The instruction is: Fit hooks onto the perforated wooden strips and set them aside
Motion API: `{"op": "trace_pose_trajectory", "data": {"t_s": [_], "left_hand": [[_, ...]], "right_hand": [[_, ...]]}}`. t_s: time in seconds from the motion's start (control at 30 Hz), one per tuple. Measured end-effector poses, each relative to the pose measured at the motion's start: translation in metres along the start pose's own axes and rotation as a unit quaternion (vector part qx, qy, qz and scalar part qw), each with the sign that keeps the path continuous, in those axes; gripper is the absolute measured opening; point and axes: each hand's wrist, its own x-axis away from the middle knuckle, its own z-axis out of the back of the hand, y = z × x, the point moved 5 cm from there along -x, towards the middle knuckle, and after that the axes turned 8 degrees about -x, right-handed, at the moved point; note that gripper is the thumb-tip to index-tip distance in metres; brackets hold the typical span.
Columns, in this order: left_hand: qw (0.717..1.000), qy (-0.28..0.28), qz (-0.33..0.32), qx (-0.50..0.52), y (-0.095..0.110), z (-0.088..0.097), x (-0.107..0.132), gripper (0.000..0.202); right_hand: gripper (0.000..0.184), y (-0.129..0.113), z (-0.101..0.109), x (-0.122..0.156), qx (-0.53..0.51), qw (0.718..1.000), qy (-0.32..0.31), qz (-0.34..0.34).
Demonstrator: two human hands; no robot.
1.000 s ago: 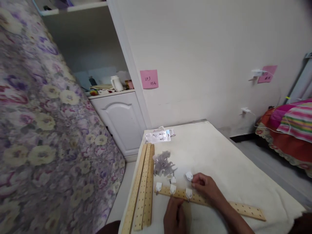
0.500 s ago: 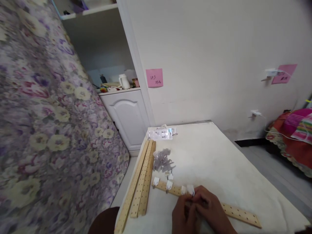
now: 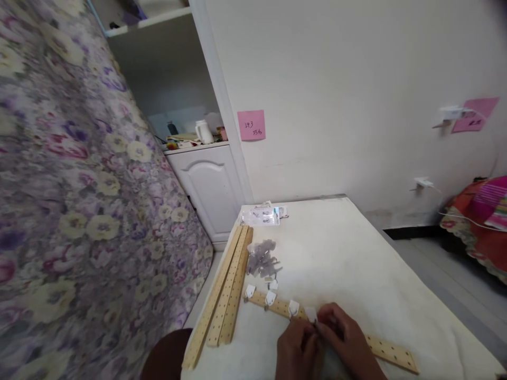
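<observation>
Hands meet at the near edge of the table: my right hand (image 3: 345, 343) has its fingertips closed on a small white plastic hook (image 3: 311, 315), and my left hand (image 3: 295, 349) curls in beside it at the same spot, though I cannot tell whether it grips. The hook sits on a pale wooden strip punched with rows of holes (image 3: 390, 351), which lies crosswise on the white cloth-covered table (image 3: 356, 248). I judge the hook light, stiff and a little slippery, best taken by its flat back plate between thumb and forefinger; the strip looks rigid but thin, so it could skid on the cloth. Three more white hooks (image 3: 270, 298) sit along the strip to the left, with a loose white hook (image 3: 273, 285) just beyond. Beside them lies a bundle of long wooden strips (image 3: 224, 301), then a heap of grey plastic pieces (image 3: 262, 258). Farther off, a clear plastic packet (image 3: 261, 216) holds small fittings, too small to tell apart. Past the table, a white cabinet (image 3: 209, 182) carries a white jug (image 3: 203, 132) in its niche, and a pink sticky note (image 3: 251, 125) hangs on the wall.
</observation>
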Motion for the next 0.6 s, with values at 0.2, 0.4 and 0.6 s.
{"op": "trace_pose_trajectory", "data": {"t_s": [0.2, 0.4, 0.6], "left_hand": [[0.998, -0.024, -0.052, -0.036, 0.006, -0.01, 0.004, 0.016], [0.997, -0.053, -0.047, -0.043, -0.001, -0.017, 0.004, 0.022], [0.997, -0.046, -0.059, -0.031, -0.002, -0.012, 0.008, 0.027]], "right_hand": [[0.015, -0.003, 0.007, -0.005, 0.058, 0.998, -0.004, -0.016], [0.019, -0.002, 0.014, -0.013, 0.107, 0.993, -0.008, -0.04], [0.007, -0.004, 0.018, -0.024, 0.16, 0.987, -0.013, -0.029]]}}
